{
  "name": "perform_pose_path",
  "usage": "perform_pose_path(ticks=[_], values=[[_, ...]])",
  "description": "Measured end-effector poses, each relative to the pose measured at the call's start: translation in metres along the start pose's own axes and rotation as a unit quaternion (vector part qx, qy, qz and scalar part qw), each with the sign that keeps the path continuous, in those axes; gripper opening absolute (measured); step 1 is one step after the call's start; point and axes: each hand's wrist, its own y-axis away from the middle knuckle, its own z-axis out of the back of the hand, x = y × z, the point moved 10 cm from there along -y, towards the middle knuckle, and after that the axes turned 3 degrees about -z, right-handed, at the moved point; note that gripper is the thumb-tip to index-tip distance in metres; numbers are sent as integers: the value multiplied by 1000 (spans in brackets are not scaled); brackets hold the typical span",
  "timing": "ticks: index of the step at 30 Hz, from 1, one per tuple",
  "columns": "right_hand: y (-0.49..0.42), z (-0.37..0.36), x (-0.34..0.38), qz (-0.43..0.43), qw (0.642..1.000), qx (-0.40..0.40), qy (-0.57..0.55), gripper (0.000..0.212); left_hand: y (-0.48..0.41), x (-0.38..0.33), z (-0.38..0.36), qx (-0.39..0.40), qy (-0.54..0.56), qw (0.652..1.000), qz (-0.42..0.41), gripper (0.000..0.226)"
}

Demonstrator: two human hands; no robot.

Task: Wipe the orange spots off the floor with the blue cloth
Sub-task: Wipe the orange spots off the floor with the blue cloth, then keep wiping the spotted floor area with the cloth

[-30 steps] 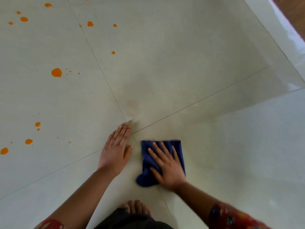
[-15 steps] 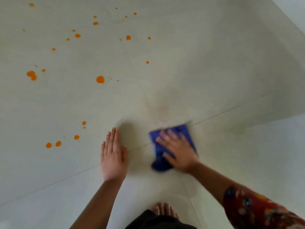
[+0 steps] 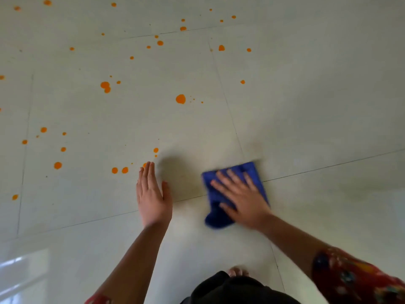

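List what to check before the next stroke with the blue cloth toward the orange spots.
1. Contact: right hand lies flat on the blue cloth: ok.
2. Cloth shape: its near corner is bunched: not ok.
3. Support: left hand braced flat on the floor: ok.
4. Left hand clear of the orange spots: not ok, it overlaps one spot.
5. Path from the cloth to the large spot unobstructed: ok.
6. Floor under the cloth clean: cannot tell, hidden.
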Motion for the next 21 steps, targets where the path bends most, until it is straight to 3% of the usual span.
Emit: perform_pose_path(ticks=[4,6,8,12,14,16,19,21], values=[[-51,21,-102,-266,964,-11,15,64,14,-6,1,9,13,1000,-14,54],[-82,22,-92,-303,953,-1,-6,67,21,-7,-2,19,17,1000,-15,56],[-100,16,-53,-250,968,3,-22,68,22,-10,0,22,20,999,-29,57],[-73,-4,24,-99,992,68,-42,74,10,-23,-1,57,43,997,-39,36],[-58,-3,19,-116,972,87,-184,67,6,-25,-12,117,30,992,24,33],[-40,23,-4,-150,951,-9,-272,58,7,-27,-20,163,-31,982,90,31],[-11,64,-34,-151,947,-186,-212,41,15,-41,-25,191,-74,971,119,17],[-4,74,-17,-117,943,-193,-243,37,19,-48,-26,195,-23,968,159,10]])
